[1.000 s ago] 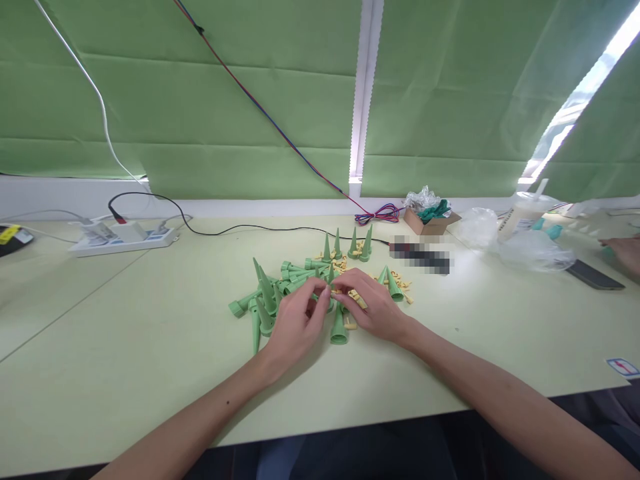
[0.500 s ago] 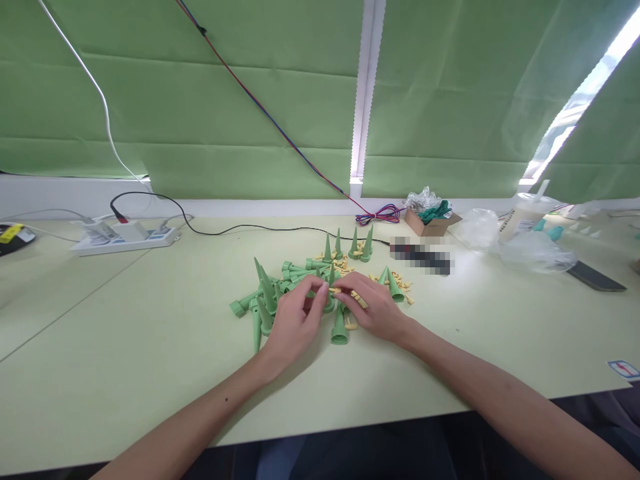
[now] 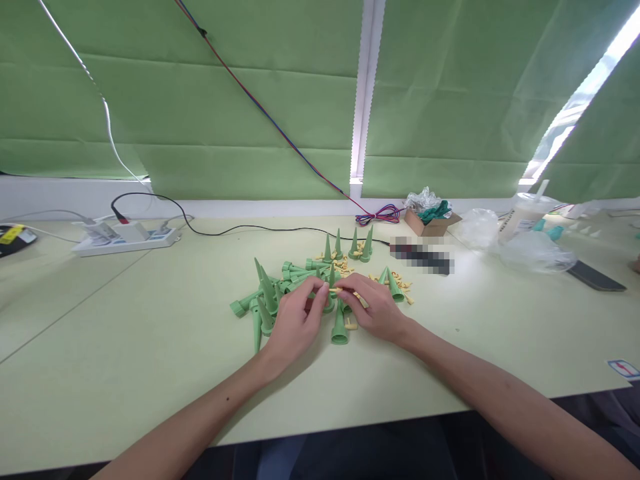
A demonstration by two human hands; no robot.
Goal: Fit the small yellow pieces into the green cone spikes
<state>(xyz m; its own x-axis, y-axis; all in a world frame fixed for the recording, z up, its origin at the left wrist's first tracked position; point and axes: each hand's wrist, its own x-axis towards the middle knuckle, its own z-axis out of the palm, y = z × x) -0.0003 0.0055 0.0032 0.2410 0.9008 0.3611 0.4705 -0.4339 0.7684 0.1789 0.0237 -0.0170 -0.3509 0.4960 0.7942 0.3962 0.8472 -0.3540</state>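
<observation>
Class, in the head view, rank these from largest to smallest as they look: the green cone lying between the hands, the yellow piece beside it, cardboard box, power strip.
1. Power strip
2. Cardboard box
3. Green cone
4. Yellow piece
The cone lies nearer than the box; true sizes may differ.

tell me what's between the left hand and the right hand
In the head view, a small yellow part spans the gap between the fingers of the left hand and right hand; green cones also show between the hands.
</observation>
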